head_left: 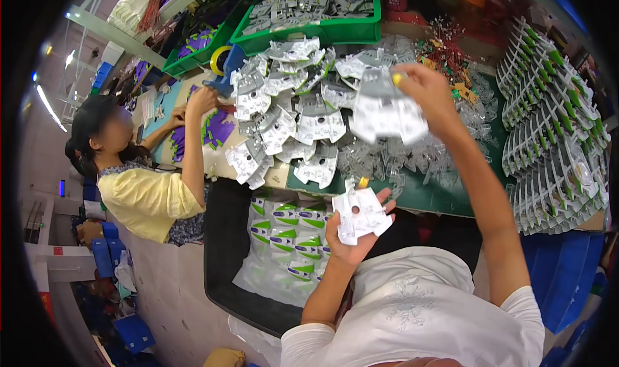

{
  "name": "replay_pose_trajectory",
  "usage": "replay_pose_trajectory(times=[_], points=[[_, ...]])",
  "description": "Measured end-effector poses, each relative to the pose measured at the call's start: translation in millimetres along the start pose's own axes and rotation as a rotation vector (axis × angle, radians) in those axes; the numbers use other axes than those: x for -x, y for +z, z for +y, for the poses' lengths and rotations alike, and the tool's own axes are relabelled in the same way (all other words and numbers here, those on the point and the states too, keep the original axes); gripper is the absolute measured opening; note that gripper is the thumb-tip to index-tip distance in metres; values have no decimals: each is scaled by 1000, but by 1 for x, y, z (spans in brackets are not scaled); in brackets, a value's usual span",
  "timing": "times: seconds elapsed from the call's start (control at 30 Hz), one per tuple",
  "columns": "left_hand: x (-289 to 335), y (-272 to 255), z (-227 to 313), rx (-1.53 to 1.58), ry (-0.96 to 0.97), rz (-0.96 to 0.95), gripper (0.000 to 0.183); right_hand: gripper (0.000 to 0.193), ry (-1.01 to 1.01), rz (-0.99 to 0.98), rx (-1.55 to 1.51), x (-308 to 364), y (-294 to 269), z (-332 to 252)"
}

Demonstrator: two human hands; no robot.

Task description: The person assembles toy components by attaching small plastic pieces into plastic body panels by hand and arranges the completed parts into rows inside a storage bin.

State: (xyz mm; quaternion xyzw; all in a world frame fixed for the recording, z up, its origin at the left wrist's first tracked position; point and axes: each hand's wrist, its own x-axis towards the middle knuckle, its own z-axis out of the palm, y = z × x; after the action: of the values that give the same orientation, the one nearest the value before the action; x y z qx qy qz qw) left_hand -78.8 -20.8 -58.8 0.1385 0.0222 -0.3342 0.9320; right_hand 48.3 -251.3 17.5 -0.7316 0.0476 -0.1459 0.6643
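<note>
My left hand holds a white plastic shell with a round dark hole, in front of my chest. A yellow cover shows on one of its fingertips. Over the table, my right hand has its fingers closed at the upper edge of a grey-and-white plastic shell, smeared by motion. A yellow cover also shows on a fingertip there. Left of it lies a heap of similar grey-and-white shells, some with green edges. Small clear plastic pieces are spread beneath and beside my right hand.
Stacked shells with green edges rise at the right. A green crate of grey parts stands behind, near red wires with small boards. A black bin holds bagged parts. At the left, a person in yellow handles purple-and-green pieces.
</note>
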Motion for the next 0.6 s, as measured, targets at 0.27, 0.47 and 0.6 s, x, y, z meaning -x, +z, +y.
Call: replay_pose_trajectory(times=[0.27, 0.47, 0.6], points=[[9, -7, 11, 49, -3, 26, 75, 28, -356, 96, 893, -117, 8, -24], [3, -7, 22, 58, -14, -16, 80, 21, -604, 123, 1030, -213, 24, -33], [0, -2, 26, 2, 42, -32, 84, 33, -752, 84, 1479, -278, 25, -5]])
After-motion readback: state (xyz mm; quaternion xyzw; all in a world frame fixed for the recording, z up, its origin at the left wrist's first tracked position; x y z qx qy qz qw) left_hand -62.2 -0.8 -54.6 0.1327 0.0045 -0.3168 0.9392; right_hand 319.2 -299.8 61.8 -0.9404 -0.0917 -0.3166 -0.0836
